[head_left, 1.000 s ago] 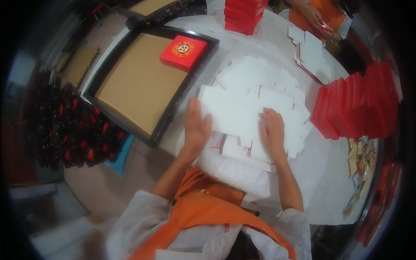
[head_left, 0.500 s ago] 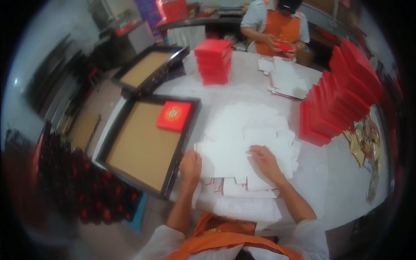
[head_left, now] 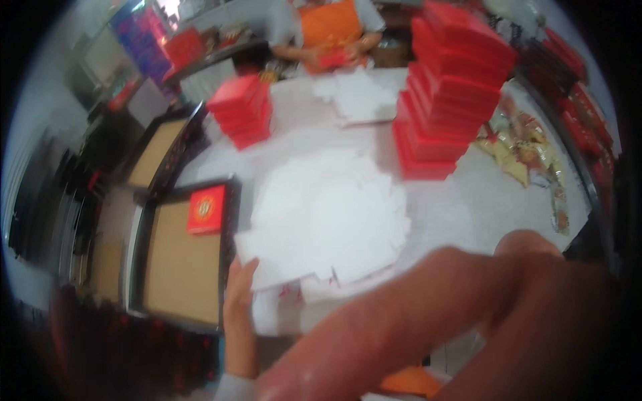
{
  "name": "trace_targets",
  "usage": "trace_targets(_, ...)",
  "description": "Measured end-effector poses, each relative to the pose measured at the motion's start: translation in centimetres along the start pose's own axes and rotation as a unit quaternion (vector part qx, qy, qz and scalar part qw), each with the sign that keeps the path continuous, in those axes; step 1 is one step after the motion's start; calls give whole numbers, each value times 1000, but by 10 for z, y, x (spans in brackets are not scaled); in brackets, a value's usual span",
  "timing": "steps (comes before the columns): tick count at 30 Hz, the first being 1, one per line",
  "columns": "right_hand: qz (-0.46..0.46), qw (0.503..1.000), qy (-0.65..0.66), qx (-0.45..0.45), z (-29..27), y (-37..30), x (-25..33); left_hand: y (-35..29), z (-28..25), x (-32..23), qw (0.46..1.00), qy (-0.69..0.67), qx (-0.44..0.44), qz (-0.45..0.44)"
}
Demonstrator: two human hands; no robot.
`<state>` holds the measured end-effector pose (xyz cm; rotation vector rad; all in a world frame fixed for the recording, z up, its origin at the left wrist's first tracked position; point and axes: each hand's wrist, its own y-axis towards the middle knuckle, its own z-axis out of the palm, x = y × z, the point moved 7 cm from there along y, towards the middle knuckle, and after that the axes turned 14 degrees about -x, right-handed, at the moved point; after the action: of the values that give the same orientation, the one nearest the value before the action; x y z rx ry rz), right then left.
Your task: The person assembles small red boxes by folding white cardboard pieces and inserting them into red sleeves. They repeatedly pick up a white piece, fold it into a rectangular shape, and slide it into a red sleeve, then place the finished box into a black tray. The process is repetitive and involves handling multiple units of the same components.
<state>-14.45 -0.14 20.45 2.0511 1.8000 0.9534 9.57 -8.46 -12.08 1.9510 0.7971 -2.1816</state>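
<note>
just one red gift box [head_left: 206, 210] in your black-rimmed tray [head_left: 179, 284] | white card blanks [head_left: 334, 207] lie flat | left hand [head_left: 239, 287] at their edge, right hand [head_left: 468, 287] blurry up close, can't tell either grip

A black-rimmed tray [head_left: 180, 281] with a tan base is positioned at the left of the white-covered table [head_left: 445, 224]. A square red box [head_left: 206, 210], marked with a round emblem, is seated in its far right corner. A second tray [head_left: 158, 152] is located beyond it. A short stack of red boxes [head_left: 239, 110] is placed at the far left; a taller red stack [head_left: 448, 97] is set at the right, near gold-toned packets [head_left: 518, 160]. A red item [head_left: 334, 59] is held by a person in an orange apron [head_left: 331, 27] across the table.
</note>
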Motion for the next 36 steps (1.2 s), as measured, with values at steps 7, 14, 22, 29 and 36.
trace_targets(7, 16, 1000, -8, -6, -22, -15, -5, -10, 45, -17, 999, -28, 12, -18)
trace_targets(14, 137, 937, 44, -319, -69, -87, -79, -31, 14, -45, 991, -7, 10, 131)
trace_targets(22, 481, 851, -55, -203, 76, -236, -227, -26, 6, -38, 992, 53, -54, 101)
trace_targets(29, 500, 836, -89, -208, 93, -259, -244, -52, -1, -19, 787, 362, -18, 499)
trace_targets(36, 364, 893, -174, -197, 77, -192, -241, -36, -19, 19, 997, -9, -61, -48)
